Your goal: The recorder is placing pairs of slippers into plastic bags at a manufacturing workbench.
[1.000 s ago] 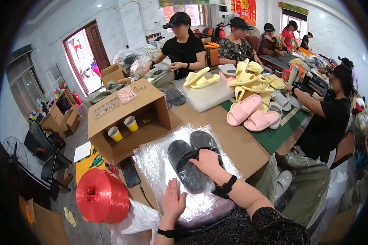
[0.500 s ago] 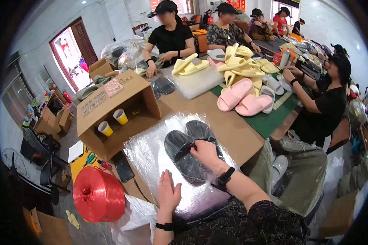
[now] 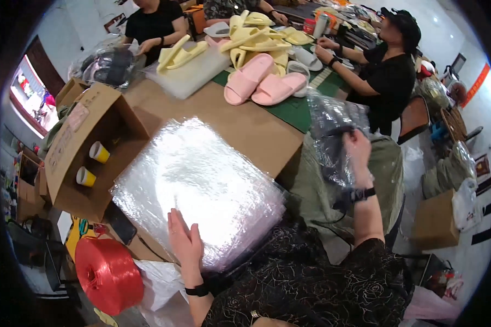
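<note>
My right hand (image 3: pixel 358 151) grips a clear plastic bag with a pair of black slippers (image 3: pixel 333 139) inside, held up at the right above an olive woven sack (image 3: pixel 311 182). The fingers are closed on it near the slippers' straps. My left hand (image 3: pixel 185 240) lies with fingers stretched on the near left part of a stack of clear plastic bags (image 3: pixel 213 163), which shines with glare. It holds nothing.
An open cardboard box (image 3: pixel 106 144) with two yellow-white cups stands left of the stack. A red twine roll (image 3: pixel 108 275) sits at the lower left, near a phone (image 3: pixel 120 226). Pink slippers (image 3: pixel 250 79) and yellow slippers (image 3: pixel 256 41) lie at the back. Co-workers sit around the table.
My right hand has lifted the bagged black slippers off the plastic stack and carried them right, over the sack. My left hand stays at the stack. The view has turned right.
</note>
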`<state>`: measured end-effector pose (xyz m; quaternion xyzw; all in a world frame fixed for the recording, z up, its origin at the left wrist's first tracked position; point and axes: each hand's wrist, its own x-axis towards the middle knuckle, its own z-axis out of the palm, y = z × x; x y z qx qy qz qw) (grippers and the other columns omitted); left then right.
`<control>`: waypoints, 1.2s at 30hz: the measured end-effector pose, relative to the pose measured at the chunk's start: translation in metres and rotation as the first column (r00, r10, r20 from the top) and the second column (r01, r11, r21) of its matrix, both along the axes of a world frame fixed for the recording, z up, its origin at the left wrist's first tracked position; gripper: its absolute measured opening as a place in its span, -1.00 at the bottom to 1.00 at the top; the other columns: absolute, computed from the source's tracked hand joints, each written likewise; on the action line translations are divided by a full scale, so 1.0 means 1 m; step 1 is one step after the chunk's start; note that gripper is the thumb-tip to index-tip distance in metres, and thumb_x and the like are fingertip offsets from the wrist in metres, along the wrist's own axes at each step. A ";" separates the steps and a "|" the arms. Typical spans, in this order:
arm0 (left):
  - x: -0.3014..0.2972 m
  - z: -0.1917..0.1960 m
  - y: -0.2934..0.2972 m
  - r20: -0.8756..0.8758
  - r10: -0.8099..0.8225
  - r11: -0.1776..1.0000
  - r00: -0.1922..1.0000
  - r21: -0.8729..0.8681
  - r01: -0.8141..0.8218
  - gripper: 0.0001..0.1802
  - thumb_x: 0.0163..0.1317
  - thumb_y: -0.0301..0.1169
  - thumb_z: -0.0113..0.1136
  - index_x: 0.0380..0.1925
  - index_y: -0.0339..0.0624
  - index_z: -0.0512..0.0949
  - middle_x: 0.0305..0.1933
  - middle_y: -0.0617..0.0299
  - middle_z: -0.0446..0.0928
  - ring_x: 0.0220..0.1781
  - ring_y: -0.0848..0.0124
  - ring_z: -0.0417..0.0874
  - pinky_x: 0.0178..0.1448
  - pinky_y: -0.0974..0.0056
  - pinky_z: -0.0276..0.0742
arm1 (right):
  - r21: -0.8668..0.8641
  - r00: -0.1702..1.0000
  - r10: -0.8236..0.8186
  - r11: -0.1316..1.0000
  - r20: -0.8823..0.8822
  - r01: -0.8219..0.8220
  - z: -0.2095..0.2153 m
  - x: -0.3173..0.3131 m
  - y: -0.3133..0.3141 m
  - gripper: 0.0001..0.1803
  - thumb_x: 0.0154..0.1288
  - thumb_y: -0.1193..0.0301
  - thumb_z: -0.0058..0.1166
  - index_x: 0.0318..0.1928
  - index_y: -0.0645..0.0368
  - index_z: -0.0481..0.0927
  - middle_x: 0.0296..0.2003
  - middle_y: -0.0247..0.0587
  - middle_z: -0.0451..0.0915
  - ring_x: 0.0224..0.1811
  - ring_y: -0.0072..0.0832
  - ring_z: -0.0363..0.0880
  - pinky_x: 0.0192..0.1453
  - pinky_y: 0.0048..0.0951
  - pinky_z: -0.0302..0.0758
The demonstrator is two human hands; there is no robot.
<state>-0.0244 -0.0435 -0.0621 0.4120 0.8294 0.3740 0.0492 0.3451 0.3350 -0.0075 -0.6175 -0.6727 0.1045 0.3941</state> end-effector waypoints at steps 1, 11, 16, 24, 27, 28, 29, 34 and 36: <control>0.001 -0.003 0.001 0.024 0.005 0.999 1.000 0.044 -0.006 -0.23 0.31 -0.38 0.16 0.48 -0.39 0.14 0.46 -0.34 0.25 0.55 -0.17 0.18 0.56 -0.03 0.12 | -0.010 0.970 -0.133 0.990 0.205 0.138 -0.010 0.033 0.014 -0.66 0.22 0.17 0.23 -0.27 0.24 0.65 -0.39 0.04 0.68 -0.32 -0.03 0.67 -0.23 -0.11 0.56; 0.001 -0.010 0.015 0.028 -0.031 0.998 0.999 0.056 0.029 -0.23 0.32 -0.37 0.16 0.48 -0.36 0.14 0.49 -0.28 0.24 0.56 -0.16 0.17 0.58 -0.02 0.07 | -0.640 0.889 0.071 0.720 0.452 0.268 -0.303 0.226 -0.001 -0.29 0.14 -0.04 0.28 0.14 0.25 0.63 0.23 0.14 0.54 0.28 -0.01 0.53 0.28 -0.13 0.51; 0.001 -0.003 0.000 -0.018 0.020 1.000 1.000 0.010 -0.020 -0.23 0.33 -0.33 0.17 0.47 -0.36 0.16 0.49 -0.27 0.24 0.55 -0.16 0.19 0.58 -0.03 0.10 | -0.926 0.916 0.316 0.355 0.247 0.127 -0.313 0.139 -0.041 -0.31 0.29 -0.13 0.06 0.15 0.20 0.66 0.22 0.07 0.58 0.34 -0.06 0.48 0.40 -0.13 0.36; -0.002 -0.008 -0.003 -0.119 0.007 1.000 0.993 -0.002 -0.007 -0.24 0.31 -0.44 0.18 0.46 -0.42 0.16 0.48 -0.19 0.29 0.53 -0.07 0.24 0.56 0.03 0.13 | -0.667 0.593 0.374 0.622 0.713 0.410 -0.210 0.106 0.032 -0.58 0.25 0.18 0.24 0.06 0.10 0.72 0.14 -0.09 0.66 0.21 -0.13 0.64 0.14 -0.09 0.63; -0.004 -0.010 -0.007 -0.106 0.017 1.000 0.994 0.016 -0.015 -0.24 0.31 -0.42 0.19 0.47 -0.40 0.16 0.48 -0.20 0.28 0.53 -0.07 0.24 0.56 0.02 0.13 | -0.308 0.811 -0.011 0.922 0.585 0.235 -0.133 0.037 0.067 -0.71 0.31 0.19 0.11 -0.21 0.13 0.72 -0.13 0.00 0.72 -0.05 0.00 0.70 -0.03 -0.03 0.64; -0.004 -0.009 -0.004 -0.108 0.016 1.000 0.994 0.022 -0.014 -0.23 0.31 -0.36 0.20 0.46 -0.39 0.18 0.46 -0.23 0.30 0.52 -0.11 0.26 0.54 -0.01 0.17 | -0.177 0.918 0.055 0.984 0.393 0.017 -0.110 0.021 0.077 -0.74 0.31 0.21 0.14 -0.28 0.14 0.69 -0.19 -0.01 0.69 -0.08 0.04 0.66 -0.05 -0.01 0.60; -0.005 -0.008 -0.003 -0.113 0.024 1.000 0.993 0.023 -0.022 -0.23 0.30 -0.30 0.20 0.45 -0.38 0.20 0.44 -0.25 0.32 0.50 -0.15 0.27 0.52 -0.05 0.21 | -0.105 0.954 0.179 0.982 0.240 -0.158 -0.079 -0.007 0.081 -0.79 0.30 0.26 0.18 -0.27 0.15 0.63 -0.19 -0.08 0.66 -0.03 0.01 0.60 0.00 -0.03 0.54; -0.002 -0.001 -0.003 -0.159 0.044 0.999 0.986 -0.006 -0.045 -0.22 0.29 -0.28 0.21 0.44 -0.40 0.21 0.42 -0.26 0.34 0.50 -0.16 0.28 0.51 -0.05 0.22 | 0.182 0.834 0.544 0.814 0.094 -0.552 -0.018 -0.126 0.127 -0.71 0.30 0.33 0.23 -0.01 0.13 0.62 0.05 -0.07 0.58 0.12 -0.05 0.52 0.18 -0.11 0.47; 0.000 -0.001 -0.003 -0.144 0.045 0.998 0.989 -0.031 -0.050 -0.22 0.27 -0.30 0.22 0.43 -0.41 0.21 0.42 -0.25 0.34 0.50 -0.16 0.28 0.52 -0.05 0.22 | 0.161 0.816 0.575 0.802 0.048 -0.575 -0.015 -0.163 0.144 -0.51 0.23 0.30 0.29 0.15 0.16 0.55 0.09 0.04 0.55 0.15 0.01 0.51 0.22 -0.07 0.47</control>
